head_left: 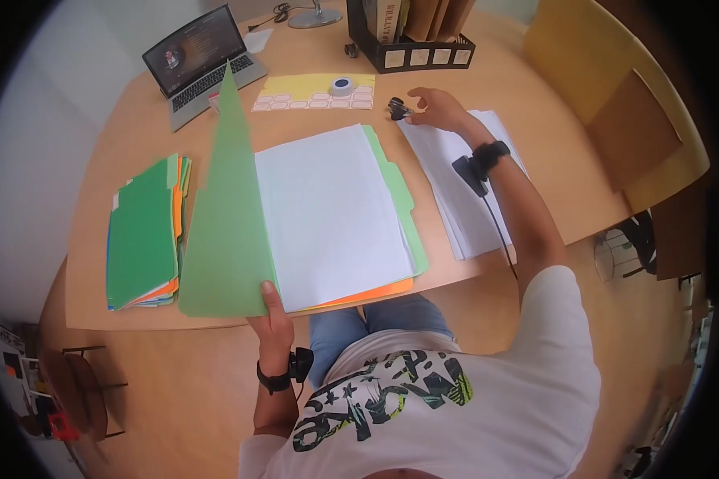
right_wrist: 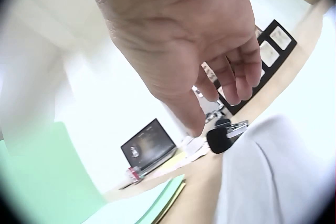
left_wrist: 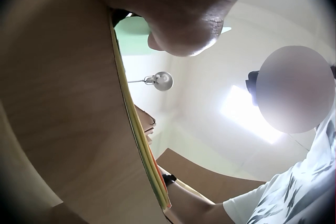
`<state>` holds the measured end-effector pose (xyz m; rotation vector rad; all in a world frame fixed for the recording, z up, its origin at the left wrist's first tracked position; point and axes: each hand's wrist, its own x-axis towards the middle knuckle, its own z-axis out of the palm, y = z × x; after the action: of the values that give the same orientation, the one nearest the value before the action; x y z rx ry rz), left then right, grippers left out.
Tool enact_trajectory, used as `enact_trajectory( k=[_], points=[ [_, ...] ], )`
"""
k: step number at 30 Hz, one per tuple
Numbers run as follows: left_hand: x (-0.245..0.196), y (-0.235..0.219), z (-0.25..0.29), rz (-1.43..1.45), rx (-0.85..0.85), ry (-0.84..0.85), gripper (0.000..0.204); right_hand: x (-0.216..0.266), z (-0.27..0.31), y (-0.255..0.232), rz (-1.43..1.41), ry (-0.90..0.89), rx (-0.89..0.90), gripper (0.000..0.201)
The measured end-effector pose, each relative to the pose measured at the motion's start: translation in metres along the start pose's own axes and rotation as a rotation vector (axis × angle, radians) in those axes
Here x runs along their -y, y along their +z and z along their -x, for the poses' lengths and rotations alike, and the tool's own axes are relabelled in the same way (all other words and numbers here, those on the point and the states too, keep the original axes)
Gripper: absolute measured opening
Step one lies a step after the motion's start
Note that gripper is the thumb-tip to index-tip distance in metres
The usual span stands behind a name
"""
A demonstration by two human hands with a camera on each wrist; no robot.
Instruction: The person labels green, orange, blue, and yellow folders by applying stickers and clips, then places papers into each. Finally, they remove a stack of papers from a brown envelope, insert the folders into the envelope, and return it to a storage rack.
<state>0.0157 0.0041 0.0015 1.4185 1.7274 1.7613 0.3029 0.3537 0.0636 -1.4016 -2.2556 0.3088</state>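
A light green folder (head_left: pixel 228 215) lies partly opened at the table's front, its left cover raised, with white sheets (head_left: pixel 331 207) inside. My left hand (head_left: pixel 273 326) grips the folder's lower edge near the fold, thumb on top; the left wrist view shows this hand (left_wrist: pixel 181 16) close up, its fingertips mostly hidden. Black binder clips (head_left: pixel 399 109) rest at the top of a loose white paper stack (head_left: pixel 455 199). Just over them hovers my right hand (head_left: pixel 443 110), fingers loosely bent. The right wrist view shows this hand (right_wrist: pixel 184 40) holding nothing, its thumb near a clip (right_wrist: pixel 219 139).
Green and orange folders (head_left: pixel 144 231) are piled at the left. Behind stand a laptop (head_left: pixel 196 60), a lamp base (head_left: pixel 315 17) and a black file holder (head_left: pixel 427 57). A tape roll (head_left: pixel 341 86) lies on a yellow patterned sheet (head_left: pixel 295 92). A chair (head_left: pixel 615 104) is at the right.
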Motion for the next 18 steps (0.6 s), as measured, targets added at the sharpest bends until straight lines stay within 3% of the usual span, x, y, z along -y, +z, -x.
enact_trajectory(
  k=[6, 9, 12, 18],
  points=[
    [0.012, -0.002, 0.002, 0.003, -0.017, 0.030, 0.032, -0.018, -0.033, 0.027, -0.085, -0.020, 0.171, 0.049],
    [0.019, -0.006, 0.005, -0.021, 0.019, 0.040, 0.031, -0.023, -0.042, 0.037, -0.116, 0.010, 0.163, 0.044],
    [0.012, -0.008, 0.003, -0.090, 0.082, 0.082, 0.032, -0.014, -0.047, 0.030, -0.482, 0.129, 0.076, 0.038],
    [-0.004, -0.002, -0.006, -0.251, 0.152, 0.183, 0.039, 0.024, -0.052, 0.007, -0.739, 0.105, 0.188, 0.035]
  ],
)
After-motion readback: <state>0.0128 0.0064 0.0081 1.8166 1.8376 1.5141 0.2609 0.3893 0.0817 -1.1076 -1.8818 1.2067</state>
